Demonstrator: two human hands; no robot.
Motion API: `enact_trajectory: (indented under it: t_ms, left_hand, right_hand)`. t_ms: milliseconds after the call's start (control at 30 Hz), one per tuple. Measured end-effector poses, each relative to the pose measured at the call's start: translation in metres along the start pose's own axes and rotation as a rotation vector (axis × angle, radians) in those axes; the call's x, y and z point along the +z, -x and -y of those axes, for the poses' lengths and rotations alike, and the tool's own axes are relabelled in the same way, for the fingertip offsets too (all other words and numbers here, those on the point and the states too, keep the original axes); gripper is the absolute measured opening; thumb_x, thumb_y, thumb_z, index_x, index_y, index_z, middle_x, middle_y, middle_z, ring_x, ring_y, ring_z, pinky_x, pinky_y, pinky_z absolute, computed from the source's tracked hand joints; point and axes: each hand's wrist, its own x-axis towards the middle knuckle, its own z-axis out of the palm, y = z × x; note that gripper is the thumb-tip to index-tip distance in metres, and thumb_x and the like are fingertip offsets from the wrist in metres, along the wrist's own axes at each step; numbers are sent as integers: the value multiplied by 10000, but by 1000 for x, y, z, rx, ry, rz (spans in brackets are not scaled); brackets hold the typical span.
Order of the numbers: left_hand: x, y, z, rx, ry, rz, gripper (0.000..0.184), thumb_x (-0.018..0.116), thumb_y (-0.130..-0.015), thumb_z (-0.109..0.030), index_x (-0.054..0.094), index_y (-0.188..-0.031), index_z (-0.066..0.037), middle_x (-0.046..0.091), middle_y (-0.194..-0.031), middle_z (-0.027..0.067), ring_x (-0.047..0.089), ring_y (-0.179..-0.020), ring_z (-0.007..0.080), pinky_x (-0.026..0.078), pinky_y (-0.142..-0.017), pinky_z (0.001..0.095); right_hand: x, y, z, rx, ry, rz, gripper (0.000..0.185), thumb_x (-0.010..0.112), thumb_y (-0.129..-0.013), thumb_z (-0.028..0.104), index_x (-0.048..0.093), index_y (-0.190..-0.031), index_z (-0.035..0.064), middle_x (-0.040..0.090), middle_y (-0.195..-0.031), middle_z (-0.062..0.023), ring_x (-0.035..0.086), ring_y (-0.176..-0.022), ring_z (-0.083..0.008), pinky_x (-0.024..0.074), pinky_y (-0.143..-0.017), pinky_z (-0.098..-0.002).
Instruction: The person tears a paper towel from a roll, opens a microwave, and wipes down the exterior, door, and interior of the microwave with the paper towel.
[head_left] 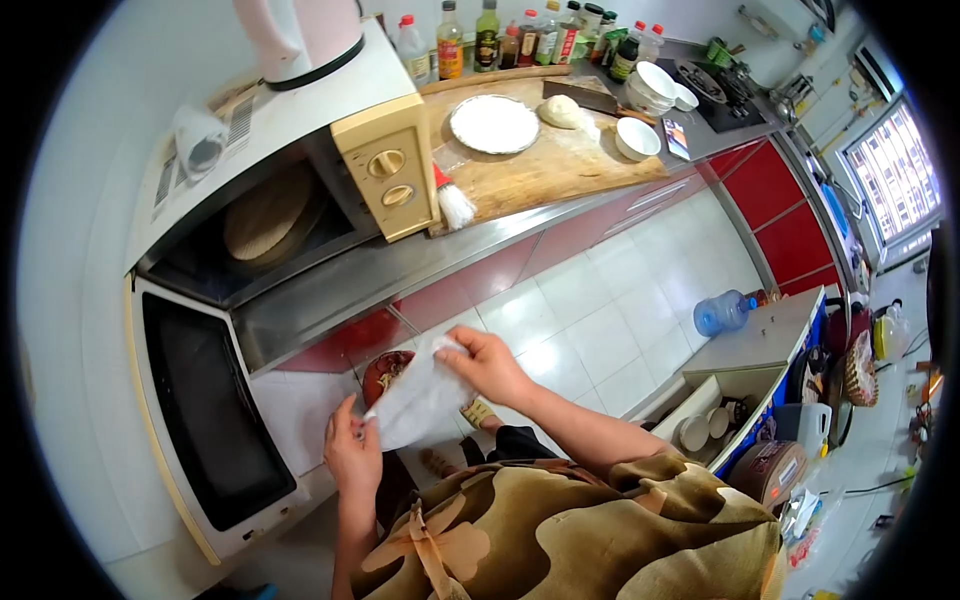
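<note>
A thin white cloth or sheet (415,400) is stretched between my two hands, low in front of my body. My left hand (354,450) pinches its lower left corner. The upper right end is gripped by my right hand (490,368). Behind the sheet, a reddish container (384,375) near the floor is partly hidden. To the left stands a microwave (385,150) with its door (195,400) wide open and a round woven-looking item (265,220) inside.
On the counter, a wooden board (500,190) holds a white plate (494,124), dough (561,112), a cleaver (580,97) and a bowl (637,139). A brush (456,205) lies beside the microwave. A water bottle (722,313) and an open drawer (700,420) are at right.
</note>
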Motion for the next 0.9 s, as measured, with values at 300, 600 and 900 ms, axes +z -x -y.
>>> enact_trajectory:
  t_ms: [300, 600, 900]
  left_hand:
    - [59, -22, -73, 373, 481, 495, 594, 773, -684, -74, 552, -1234, -30, 623, -1146, 123, 608, -1053, 230, 458, -956, 392]
    - [116, -36, -124, 138, 693, 578, 135, 647, -888, -98, 693, -949, 13, 660, -764, -19, 555, -686, 49, 464, -606, 235]
    - [219, -81, -180, 4, 670, 397, 194, 636, -889, -95, 683, -1032, 26, 695, -891, 26, 612, -798, 92, 498, -716, 264]
  right_hand:
    - [-43, 34, 22, -190, 364, 343, 178, 663, -846, 149, 649, -980, 33, 593, -696, -182, 567, -577, -300, 453, -567, -368]
    - [-174, 53, -5, -223, 435, -419, 161, 631, -860, 72, 661, -1017, 64, 640, -964, -63, 598, -757, -166, 495, -673, -284]
    - [-479, -3, -36, -150, 1032, -1072, 477, 540, -851, 38, 540, -1311, 166, 435, -1406, -161, 519, -1152, -325, 433, -976, -401]
